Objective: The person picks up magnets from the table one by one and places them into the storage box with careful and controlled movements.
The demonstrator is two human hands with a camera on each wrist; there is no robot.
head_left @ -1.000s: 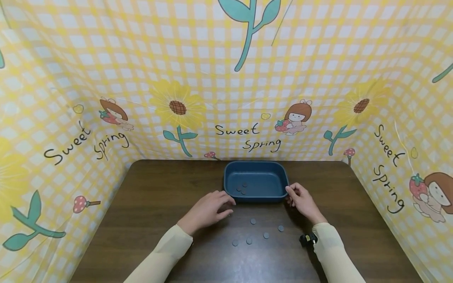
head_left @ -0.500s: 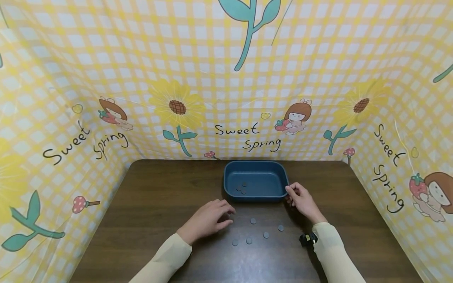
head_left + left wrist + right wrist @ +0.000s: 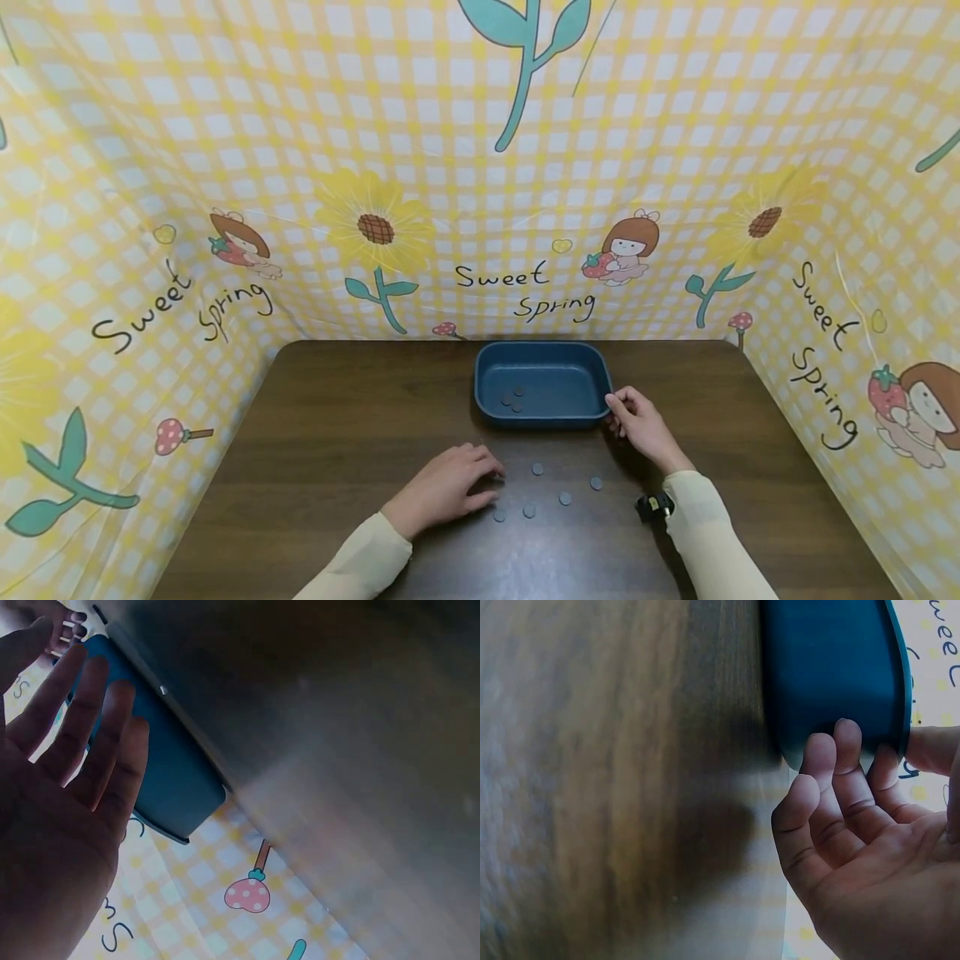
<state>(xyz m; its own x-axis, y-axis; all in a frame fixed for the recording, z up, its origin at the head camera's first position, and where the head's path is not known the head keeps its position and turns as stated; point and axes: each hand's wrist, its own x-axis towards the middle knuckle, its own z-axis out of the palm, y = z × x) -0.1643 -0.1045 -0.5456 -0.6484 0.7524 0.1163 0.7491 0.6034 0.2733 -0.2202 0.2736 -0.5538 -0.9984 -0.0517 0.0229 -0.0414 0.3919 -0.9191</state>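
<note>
Table [image 3: 337,408], right fingers [image 3: 848,756] gripping tray [image 3: 566,386], left fingers [image 3: 79,712] loose, inner coins [image 3: 517,407] head view only

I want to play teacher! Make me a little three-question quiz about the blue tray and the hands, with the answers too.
1. Count: how many small discs can you see on the table, outside the blue tray?
2. True or false: the right hand holds the tray at its near right corner.
3. Pick one: in the head view, where do the inner discs lie on the tray's floor?
A) toward the left
B) toward the right

Key:
1. Five.
2. True; the left hand is apart from the tray.
3. A.
</note>
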